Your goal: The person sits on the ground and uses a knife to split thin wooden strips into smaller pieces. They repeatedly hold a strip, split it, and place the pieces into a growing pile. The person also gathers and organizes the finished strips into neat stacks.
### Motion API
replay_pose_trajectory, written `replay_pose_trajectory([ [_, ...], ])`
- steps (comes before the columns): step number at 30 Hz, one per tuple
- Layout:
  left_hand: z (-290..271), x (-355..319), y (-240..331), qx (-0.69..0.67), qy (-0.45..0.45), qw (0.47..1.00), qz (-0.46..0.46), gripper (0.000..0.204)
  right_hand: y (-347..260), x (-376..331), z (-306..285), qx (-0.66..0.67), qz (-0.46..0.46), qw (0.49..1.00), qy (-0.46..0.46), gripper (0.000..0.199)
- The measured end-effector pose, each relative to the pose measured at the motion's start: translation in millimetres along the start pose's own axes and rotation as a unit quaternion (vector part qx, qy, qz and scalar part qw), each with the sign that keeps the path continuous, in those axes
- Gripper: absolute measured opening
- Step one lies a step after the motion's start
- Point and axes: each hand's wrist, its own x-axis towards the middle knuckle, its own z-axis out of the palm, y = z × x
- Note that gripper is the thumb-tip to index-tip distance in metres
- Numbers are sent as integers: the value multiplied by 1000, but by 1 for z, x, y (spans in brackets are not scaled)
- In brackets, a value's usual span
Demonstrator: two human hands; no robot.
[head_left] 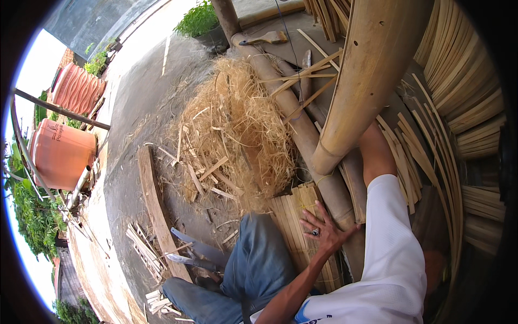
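Note:
My left hand (324, 231), a ring on one finger, lies flat with fingers spread on a bundle of split bamboo slats (294, 216) beside my blue-trousered knee (259, 259). My right forearm (375, 156), coming out of a white sleeve, reaches up behind a thick bamboo pole (367, 70) that slants across the upper right. That pole hides the right hand, so I cannot see what it holds. A second, darker bamboo pole (294, 116) lies on the ground beneath it.
A big heap of straw-like bamboo shavings (237, 124) covers the ground ahead. A wooden plank (154, 200) and two long blades (194, 252) lie to the left. Stacked bamboo slats (464, 108) fan out on the right. Orange tanks (62, 154) stand far left.

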Motion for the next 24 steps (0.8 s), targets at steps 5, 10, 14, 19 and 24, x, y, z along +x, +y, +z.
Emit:
replay_pose_trajectory([
  [5,-6,-1,4,-8,-9,1000,-11,158,-4,0,7,-11,-6,1000,18,20],
  [10,-5,-1,5,-7,-9,1000,-11,157,-12,0,-3,-22,-17,998,58,19],
  [14,-14,-3,6,-14,-32,999,-7,158,-24,-10,-24,-28,-31,992,119,18],
  [19,-14,-5,1,-27,-15,1000,-4,156,-46,-43,-87,-33,-41,976,211,17],
  [24,-16,-9,2,-42,-33,999,3,156,-59,-74,-182,-39,-28,958,282,13],
])
